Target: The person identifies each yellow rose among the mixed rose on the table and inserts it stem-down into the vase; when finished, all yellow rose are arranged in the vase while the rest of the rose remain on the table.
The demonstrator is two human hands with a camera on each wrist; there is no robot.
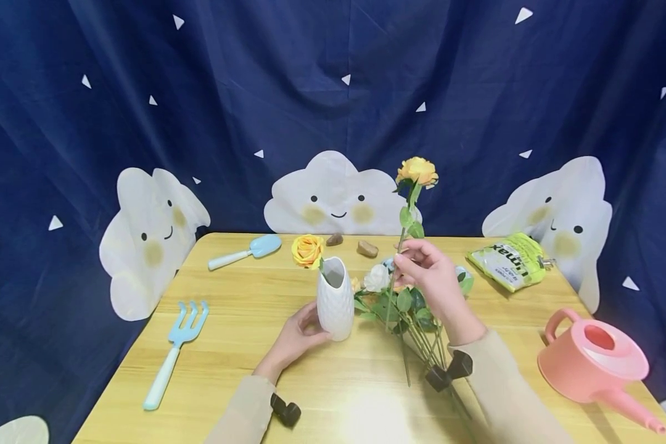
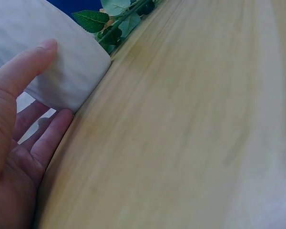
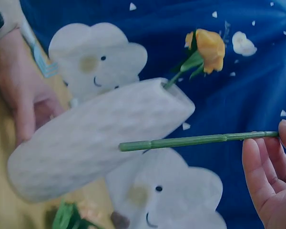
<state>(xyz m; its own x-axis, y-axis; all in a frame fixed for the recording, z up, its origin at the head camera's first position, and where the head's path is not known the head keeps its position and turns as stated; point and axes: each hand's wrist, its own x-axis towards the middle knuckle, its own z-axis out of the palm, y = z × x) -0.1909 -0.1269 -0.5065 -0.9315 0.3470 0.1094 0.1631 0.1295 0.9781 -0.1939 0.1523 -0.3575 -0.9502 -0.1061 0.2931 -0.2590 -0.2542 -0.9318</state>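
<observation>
A white textured vase (image 1: 335, 302) stands on the table, one yellow rose (image 1: 308, 251) leaning out of its mouth to the left. My left hand (image 1: 300, 336) grips the vase low down, thumb (image 2: 26, 67) on the near side and fingers curled round the base. Higher up, to the right of the vase, my right hand (image 1: 430, 277) pinches the green stem (image 3: 195, 140) of a second yellow flower (image 1: 417, 171). That flower is upright, its bloom above the hand. In the right wrist view the stem's cut end overlaps the vase's side.
Beneath my right hand lies a bunch of artificial flowers with a white bloom (image 1: 376, 279). A blue trowel (image 1: 264, 245), blue hand fork (image 1: 184, 333), two stones (image 1: 367, 248), a green bag (image 1: 507, 262) and a pink watering can (image 1: 583, 357) surround it on the table (image 1: 227, 370).
</observation>
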